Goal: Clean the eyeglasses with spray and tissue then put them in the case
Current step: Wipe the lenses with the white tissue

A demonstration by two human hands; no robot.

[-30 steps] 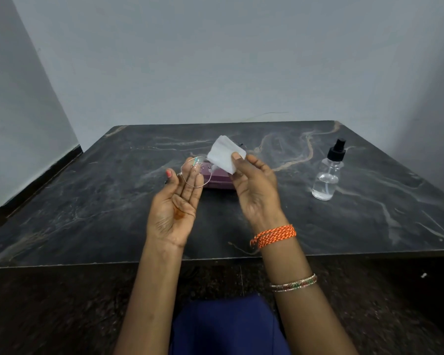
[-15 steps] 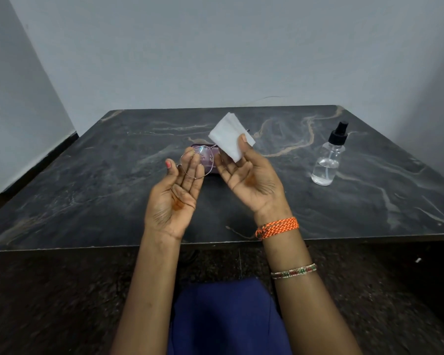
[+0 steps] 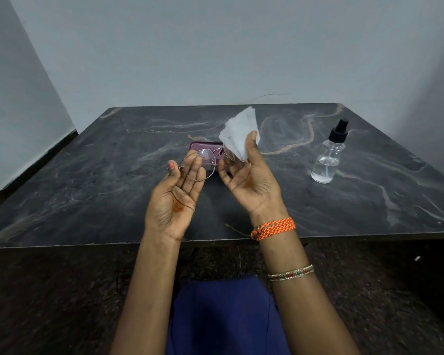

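Observation:
My left hand [image 3: 176,193] is raised palm-up over the table and holds the thin metal-rimmed eyeglasses [image 3: 207,166] by the left lens rim, fingers behind the lens. In my right hand [image 3: 249,179] the white tissue [image 3: 239,135] is pinched between thumb and fingers, and it covers the right lens. Behind both hands a purple glasses case [image 3: 203,146] lies on the dark marble table [image 3: 87,190], partly hidden by the glasses and fingers. The clear spray bottle [image 3: 328,160] with a black nozzle stands upright to the right, apart from my hands.
The table's front edge [image 3: 62,245] runs just below my wrists. Grey walls stand behind and on both sides of the table. An orange thread band and a beaded bangle are on my right forearm. My blue clothing shows at the bottom.
My right hand has turned palm-up and brought the tissue against the right lens. The left hand keeps holding the glasses in about the same place.

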